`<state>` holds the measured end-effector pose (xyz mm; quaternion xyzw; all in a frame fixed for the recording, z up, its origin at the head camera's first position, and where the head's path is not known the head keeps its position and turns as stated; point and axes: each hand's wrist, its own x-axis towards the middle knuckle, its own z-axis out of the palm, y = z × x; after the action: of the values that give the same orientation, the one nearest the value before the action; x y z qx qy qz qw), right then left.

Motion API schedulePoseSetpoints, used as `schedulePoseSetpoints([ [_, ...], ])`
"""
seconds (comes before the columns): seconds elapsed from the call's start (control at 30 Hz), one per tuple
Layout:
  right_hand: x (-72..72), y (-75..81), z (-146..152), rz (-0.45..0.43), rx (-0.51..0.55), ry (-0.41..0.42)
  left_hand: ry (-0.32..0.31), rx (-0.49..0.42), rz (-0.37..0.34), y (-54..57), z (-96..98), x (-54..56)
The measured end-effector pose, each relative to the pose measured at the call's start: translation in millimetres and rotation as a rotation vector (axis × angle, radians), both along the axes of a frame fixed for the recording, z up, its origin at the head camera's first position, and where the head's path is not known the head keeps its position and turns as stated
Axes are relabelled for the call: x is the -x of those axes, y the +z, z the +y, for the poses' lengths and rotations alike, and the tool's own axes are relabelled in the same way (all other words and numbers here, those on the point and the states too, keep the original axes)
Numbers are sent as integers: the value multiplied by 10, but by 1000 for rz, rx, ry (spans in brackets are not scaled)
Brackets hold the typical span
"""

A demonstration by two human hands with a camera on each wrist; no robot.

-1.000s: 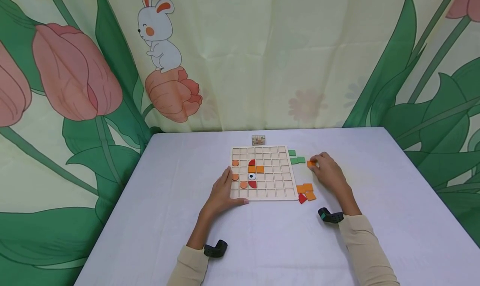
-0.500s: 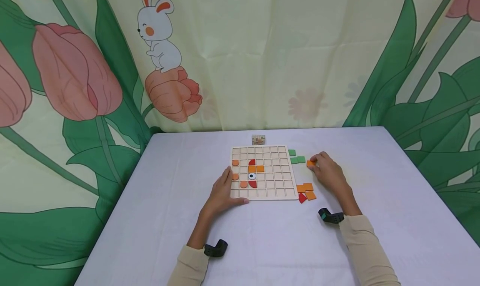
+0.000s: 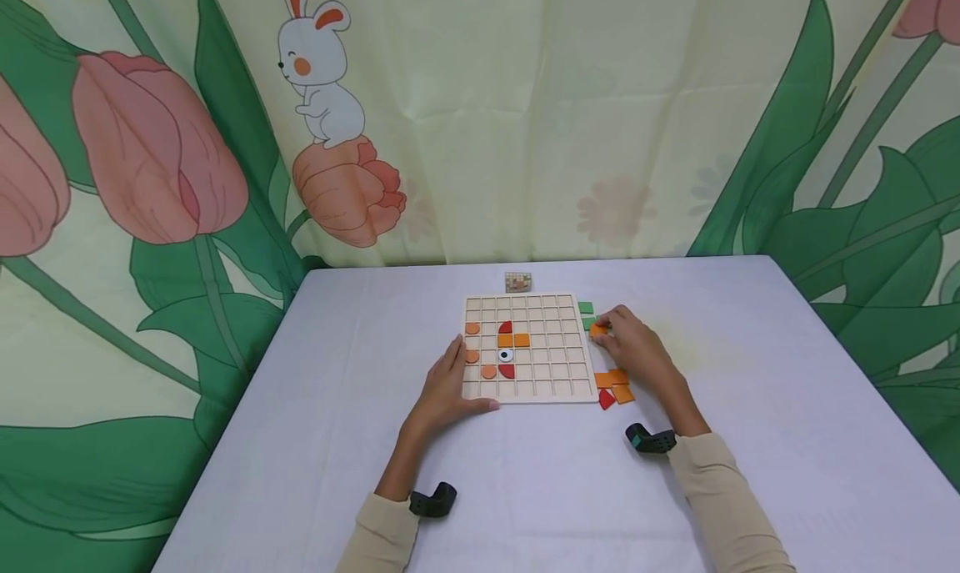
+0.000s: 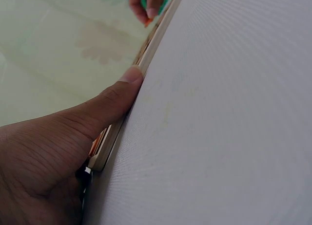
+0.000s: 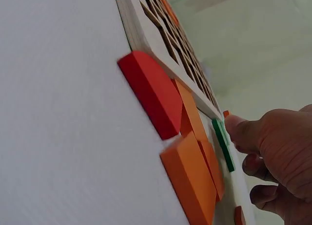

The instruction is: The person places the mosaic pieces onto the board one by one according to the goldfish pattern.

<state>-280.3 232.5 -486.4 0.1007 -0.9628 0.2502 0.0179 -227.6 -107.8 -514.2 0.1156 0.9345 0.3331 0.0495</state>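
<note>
A pale wooden grid board (image 3: 555, 364) lies mid-table. Its cells hold two red quarter-round pieces (image 3: 507, 372), two orange squares (image 3: 521, 340), a white eye piece (image 3: 506, 355) and three light orange discs (image 3: 489, 372). My left hand (image 3: 442, 389) rests against its near left corner, fingers straight along the left side, thumb on the front edge (image 4: 134, 76). Just off the right side, my right hand (image 3: 637, 348) pinches an orange square tile (image 3: 597, 330) between thumb and fingertips. Green square tiles (image 3: 586, 308) lie beside that hand, partly covered by it.
Several orange square tiles (image 3: 623, 395) and a red quarter-round tile (image 3: 606, 399) lie by the board's near right corner, some overlapping. Behind the board is a small patterned item (image 3: 517, 282), too small to make out. A printed curtain (image 3: 480, 139) hangs beyond the white-covered table.
My right hand has moved left toward the board with the orange square tile, now partly over the green tiles. My left hand and the board stay in place.
</note>
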Motion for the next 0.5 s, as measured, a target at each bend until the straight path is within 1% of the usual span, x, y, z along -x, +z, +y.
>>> schedulePoseSetpoints([
  [0.13,10,25,-127,-4,-6,42,-4,-2,6,-17,-7,4],
  [0.33,11,16,-299,29,3,110,-7,-16,23,-16,-8,14],
  [0.5,-17,12,-443,19,15,157,-10,-20,26,-12,-2,13],
])
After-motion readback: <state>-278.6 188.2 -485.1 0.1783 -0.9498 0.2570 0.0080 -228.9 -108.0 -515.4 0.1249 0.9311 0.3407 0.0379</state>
